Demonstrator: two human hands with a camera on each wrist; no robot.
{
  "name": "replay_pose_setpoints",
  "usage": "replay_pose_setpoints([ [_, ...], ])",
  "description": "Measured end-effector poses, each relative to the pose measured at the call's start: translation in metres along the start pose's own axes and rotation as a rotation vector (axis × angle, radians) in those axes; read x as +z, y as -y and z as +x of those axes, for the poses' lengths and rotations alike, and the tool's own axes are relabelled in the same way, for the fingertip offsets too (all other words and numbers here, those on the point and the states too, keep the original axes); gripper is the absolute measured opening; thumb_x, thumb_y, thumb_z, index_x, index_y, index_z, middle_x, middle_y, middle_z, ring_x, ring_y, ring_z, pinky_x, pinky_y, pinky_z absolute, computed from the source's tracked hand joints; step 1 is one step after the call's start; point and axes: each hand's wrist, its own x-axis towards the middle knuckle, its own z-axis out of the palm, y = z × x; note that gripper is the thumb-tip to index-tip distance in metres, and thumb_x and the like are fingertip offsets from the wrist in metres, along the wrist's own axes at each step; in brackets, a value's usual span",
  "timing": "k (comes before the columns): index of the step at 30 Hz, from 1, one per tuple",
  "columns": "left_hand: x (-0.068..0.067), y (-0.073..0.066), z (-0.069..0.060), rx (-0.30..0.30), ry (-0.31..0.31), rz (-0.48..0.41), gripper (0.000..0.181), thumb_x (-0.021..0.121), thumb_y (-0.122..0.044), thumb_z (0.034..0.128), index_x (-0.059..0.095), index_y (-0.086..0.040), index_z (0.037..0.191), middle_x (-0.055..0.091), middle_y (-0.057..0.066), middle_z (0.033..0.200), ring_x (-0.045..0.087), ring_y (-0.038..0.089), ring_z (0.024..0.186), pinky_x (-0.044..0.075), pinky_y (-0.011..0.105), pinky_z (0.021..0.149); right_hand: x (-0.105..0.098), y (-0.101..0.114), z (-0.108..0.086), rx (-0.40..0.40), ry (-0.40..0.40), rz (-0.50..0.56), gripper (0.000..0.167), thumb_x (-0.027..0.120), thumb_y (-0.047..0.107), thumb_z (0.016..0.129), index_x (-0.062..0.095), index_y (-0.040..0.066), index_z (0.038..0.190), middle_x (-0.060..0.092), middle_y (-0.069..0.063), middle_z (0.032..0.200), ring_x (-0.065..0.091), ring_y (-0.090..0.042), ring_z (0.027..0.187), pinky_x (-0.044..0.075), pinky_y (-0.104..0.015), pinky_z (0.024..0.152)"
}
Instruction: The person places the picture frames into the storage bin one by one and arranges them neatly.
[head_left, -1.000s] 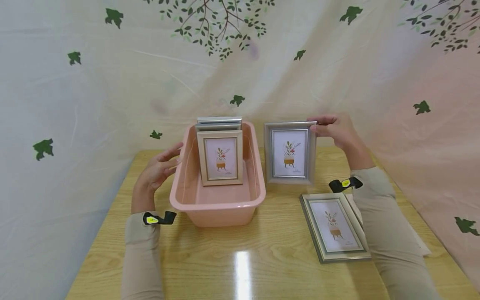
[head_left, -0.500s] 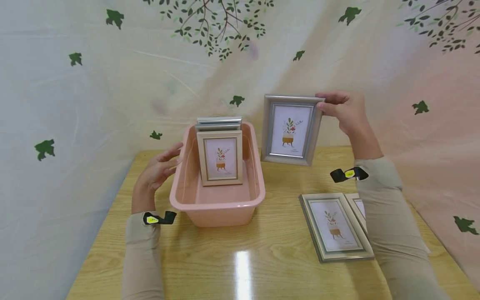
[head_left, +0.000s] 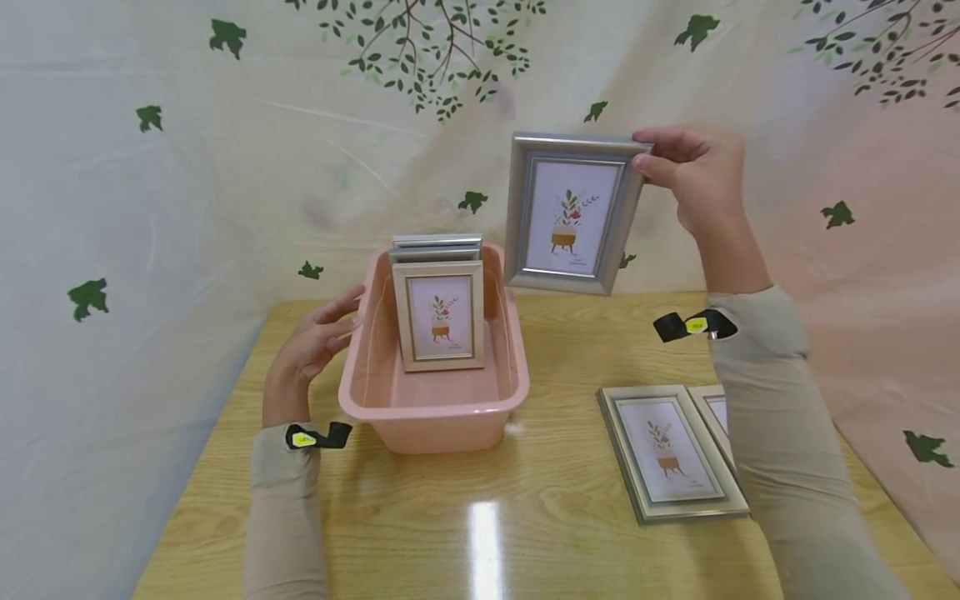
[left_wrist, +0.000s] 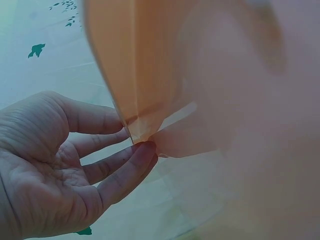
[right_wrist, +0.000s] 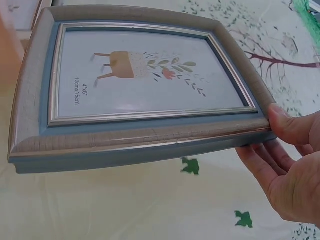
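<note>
your silver frame (head_left: 573, 215) is up over the back edge of the worktop (head_left: 570, 500), tilted a bit, right hand (head_left: 701, 179) pinching its top right corner. looks like the carry step. left hand (head_left: 311, 342) has fingers spread against the pink tub (head_left: 438, 433). imo next move calls for swinging left past the tub's rim and lowering in front of the standing frames (head_left: 441, 321).

Far off we see a pale cloth backdrop (head_left: 187, 200), green bird-like prints (head_left: 228, 37) left and right, leafy printed branches (head_left: 453, 37); nearer, a wood-grain table (head_left: 405, 517), a white glare streak (head_left: 484, 550)
</note>
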Motion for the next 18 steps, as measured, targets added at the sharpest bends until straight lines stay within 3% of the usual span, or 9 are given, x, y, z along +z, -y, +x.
replay_pose_setpoints([
  [7, -0.001, 0.0, 0.0, 0.007, 0.0, 0.005, 0.062, 0.056, -0.012, 0.1037, 0.03, -0.01, 0.159, 0.036, 0.013, 0.153, 0.049, 0.016, 0.127, 0.051, 0.02, 0.094, 0.03, 0.006, -0.003, -0.037, 0.054, 0.069, 0.02, 0.076, -0.01, 0.083, 0.078, -0.005, 0.103, 0.074, -0.011, 0.088, 0.069, -0.022, 0.077, 0.06, -0.024, 0.071],
  [18, -0.001, 0.0, 0.001, 0.005, -0.001, 0.013, 0.061, 0.057, -0.014, 0.1038, 0.031, -0.012, 0.16, 0.035, 0.014, 0.153, 0.05, 0.017, 0.127, 0.049, 0.024, 0.099, 0.088, -0.006, -0.022, 0.001, 0.094, 0.142, 0.018, 0.076, -0.013, 0.082, 0.079, -0.004, 0.098, 0.074, -0.009, 0.084, 0.069, -0.019, 0.074, 0.061, -0.028, 0.07],
])
